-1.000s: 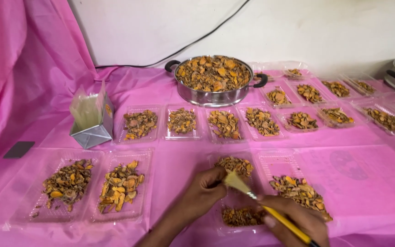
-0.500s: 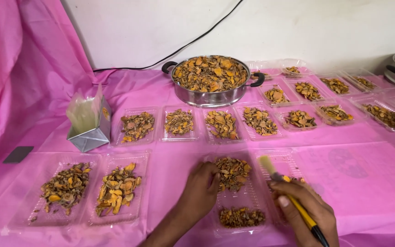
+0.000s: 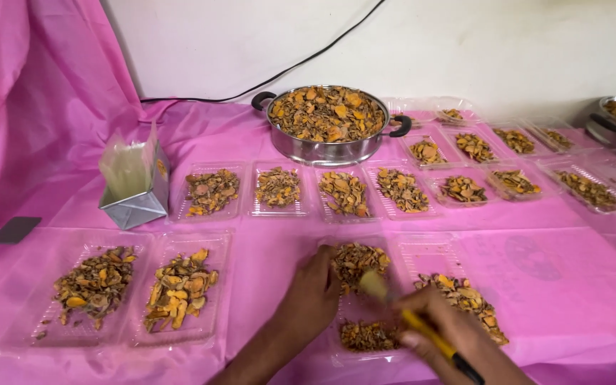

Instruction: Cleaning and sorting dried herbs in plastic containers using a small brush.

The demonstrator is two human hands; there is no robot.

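Two bare hands work over a clear plastic clamshell tray [image 3: 365, 306] lying open on the pink tablecloth [image 3: 557, 278]. The left hand [image 3: 313, 299] rests on the tray's left edge, fingers curled against a heap of dried orange-brown root pieces [image 3: 359, 258]; whether it grips anything I cannot tell. The right hand [image 3: 445, 329] is clenched around a yellow-handled brush [image 3: 408, 317], its pale bristles touching that heap. Behind stands a round steel pan [image 3: 328, 127] full of the same pieces, among more filled trays.
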